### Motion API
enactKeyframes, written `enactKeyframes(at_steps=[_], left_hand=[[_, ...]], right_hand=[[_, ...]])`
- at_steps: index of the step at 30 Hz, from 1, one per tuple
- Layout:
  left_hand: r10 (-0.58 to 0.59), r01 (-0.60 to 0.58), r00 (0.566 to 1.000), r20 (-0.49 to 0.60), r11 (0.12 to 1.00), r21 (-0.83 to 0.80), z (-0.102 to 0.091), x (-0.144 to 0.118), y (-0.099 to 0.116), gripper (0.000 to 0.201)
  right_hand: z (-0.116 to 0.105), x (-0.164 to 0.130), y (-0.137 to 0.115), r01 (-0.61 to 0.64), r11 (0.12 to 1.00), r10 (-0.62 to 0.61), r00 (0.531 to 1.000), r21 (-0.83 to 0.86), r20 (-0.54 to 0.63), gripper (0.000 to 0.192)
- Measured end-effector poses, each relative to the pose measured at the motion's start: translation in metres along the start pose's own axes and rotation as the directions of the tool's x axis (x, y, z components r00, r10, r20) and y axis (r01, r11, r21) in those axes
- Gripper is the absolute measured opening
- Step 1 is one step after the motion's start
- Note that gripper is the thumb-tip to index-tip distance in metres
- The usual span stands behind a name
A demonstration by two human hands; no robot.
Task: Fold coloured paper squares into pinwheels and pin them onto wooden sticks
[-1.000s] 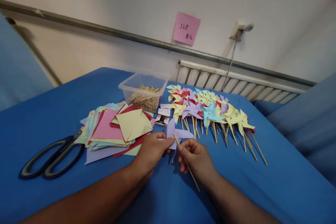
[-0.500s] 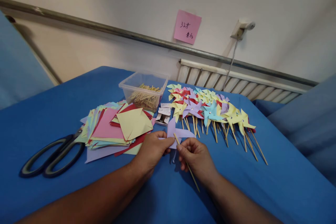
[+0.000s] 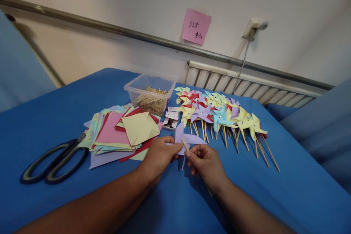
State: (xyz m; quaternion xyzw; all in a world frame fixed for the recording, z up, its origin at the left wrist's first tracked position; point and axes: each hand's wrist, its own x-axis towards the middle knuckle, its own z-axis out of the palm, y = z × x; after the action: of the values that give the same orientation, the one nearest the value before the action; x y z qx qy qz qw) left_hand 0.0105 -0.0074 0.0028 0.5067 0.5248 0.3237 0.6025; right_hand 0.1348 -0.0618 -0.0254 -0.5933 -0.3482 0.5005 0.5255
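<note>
My left hand (image 3: 159, 155) pinches a purple paper pinwheel (image 3: 184, 138) just above the blue tablecloth (image 3: 55, 117). My right hand (image 3: 204, 164) grips a thin wooden stick (image 3: 184, 144) whose upper tip rests against the back of the pinwheel's centre; most of the stick is hidden under my palm. The two hands almost touch at the middle front of the table.
A stack of coloured paper squares (image 3: 120, 131) lies left of my hands, with black-handled scissors (image 3: 55, 162) further left. A clear plastic box of sticks (image 3: 150, 95) stands behind. Several finished pinwheels (image 3: 219, 115) lie in a row to the right. A small white packet (image 3: 170, 119) sits between.
My right hand has closed further over the stick, so less of its lower end shows. The pinwheel and left hand have hardly moved.
</note>
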Motion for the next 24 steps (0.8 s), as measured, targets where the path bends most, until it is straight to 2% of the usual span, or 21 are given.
enactKeyframes(at_steps=[24], left_hand=[[0.004,-0.004,1.000,-0.001,1.000,0.026,-0.0006,0.0025,-0.0028,0.021]], right_hand=[[0.0000,-0.0018,0.0032,0.089,0.996,-0.089,0.995,0.004,-0.045,0.040]])
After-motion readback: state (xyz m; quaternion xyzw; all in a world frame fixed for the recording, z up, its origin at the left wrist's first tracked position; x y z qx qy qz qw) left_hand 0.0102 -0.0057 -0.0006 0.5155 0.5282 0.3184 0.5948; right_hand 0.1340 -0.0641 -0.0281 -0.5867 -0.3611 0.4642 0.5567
